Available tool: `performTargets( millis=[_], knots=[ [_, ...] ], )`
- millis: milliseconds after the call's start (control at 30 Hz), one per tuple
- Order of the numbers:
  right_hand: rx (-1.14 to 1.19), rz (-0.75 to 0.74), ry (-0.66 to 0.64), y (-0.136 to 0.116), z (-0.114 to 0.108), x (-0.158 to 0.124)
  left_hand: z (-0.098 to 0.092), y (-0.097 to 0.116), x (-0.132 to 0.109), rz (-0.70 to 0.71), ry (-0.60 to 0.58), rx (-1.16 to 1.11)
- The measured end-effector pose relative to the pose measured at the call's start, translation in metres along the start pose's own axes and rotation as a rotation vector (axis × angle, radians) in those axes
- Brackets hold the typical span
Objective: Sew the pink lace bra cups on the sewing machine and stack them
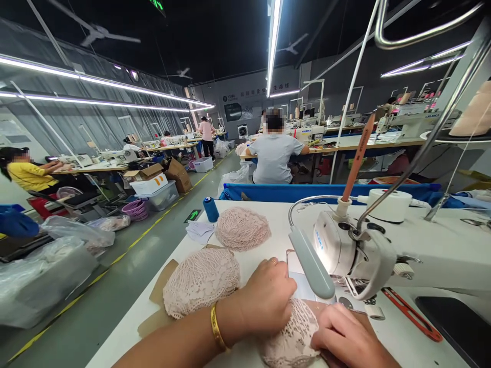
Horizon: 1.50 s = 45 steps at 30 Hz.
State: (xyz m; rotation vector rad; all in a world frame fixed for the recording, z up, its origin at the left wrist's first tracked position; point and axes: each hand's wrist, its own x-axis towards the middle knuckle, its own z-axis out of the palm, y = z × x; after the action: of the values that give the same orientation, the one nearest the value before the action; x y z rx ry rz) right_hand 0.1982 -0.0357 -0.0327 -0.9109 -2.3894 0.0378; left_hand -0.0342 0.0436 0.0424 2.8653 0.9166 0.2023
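A pale pink lace cup (297, 335), likely a bra cup, lies at the front of the white sewing table, partly covered by my hands. My left hand (268, 294), with a gold bangle at the wrist, is closed on its upper left edge; the fingertips are hidden. On the right side, my right hand (343, 332) pinches the edge of the same cup with bent fingers. Just beyond both hands stands the sewing machine (333, 245), its needle area partly hidden behind a grey lamp (312, 263).
More lace cups (203, 281) sit to the left, with another lace pile (243, 228) behind. A blue thread spool (210, 210) stands at the table's far edge. Right of the machine lie a red-orange tool (414, 314) and a dark phone-like slab (454, 324). A co-worker (273, 153) sits ahead.
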Motion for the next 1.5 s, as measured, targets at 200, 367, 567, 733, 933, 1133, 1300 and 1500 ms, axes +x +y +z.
performTargets(
  millis=[200, 367, 567, 733, 933, 1133, 1300, 1500],
  knots=[
    [0.207, 0.202, -0.005, 0.002, -0.023, -0.007, 0.023, -0.01, 0.012, -0.185, 0.023, -0.553],
    [0.306, 0.389, -0.066, 0.005, -0.016, -0.014, 0.025, -0.001, 0.014, -0.258, 0.01, -0.713],
    [0.319, 0.527, 0.027, -0.001, -0.002, -0.018, 0.019, 0.014, 0.014, -0.34, -0.046, -1.087],
    [0.342, 0.741, 0.261, -0.013, 0.006, -0.014, 0.028, 0.019, 0.01, -0.296, 0.03, -1.115],
    [0.46, 0.831, 0.316, -0.016, 0.01, -0.007, 0.034, 0.02, 0.006, -0.25, 0.07, -1.034],
    [0.452, 0.799, 0.306, -0.02, 0.001, -0.002, 0.033, 0.022, 0.007, -0.215, 0.074, -0.879],
    [0.433, 0.765, 0.272, -0.022, -0.001, -0.001, 0.032, 0.024, 0.008, -0.132, 0.129, -0.811],
    [0.405, 0.749, 0.173, -0.015, -0.005, -0.003, 0.032, 0.027, 0.008, 0.005, 0.289, -0.753]
  ],
)
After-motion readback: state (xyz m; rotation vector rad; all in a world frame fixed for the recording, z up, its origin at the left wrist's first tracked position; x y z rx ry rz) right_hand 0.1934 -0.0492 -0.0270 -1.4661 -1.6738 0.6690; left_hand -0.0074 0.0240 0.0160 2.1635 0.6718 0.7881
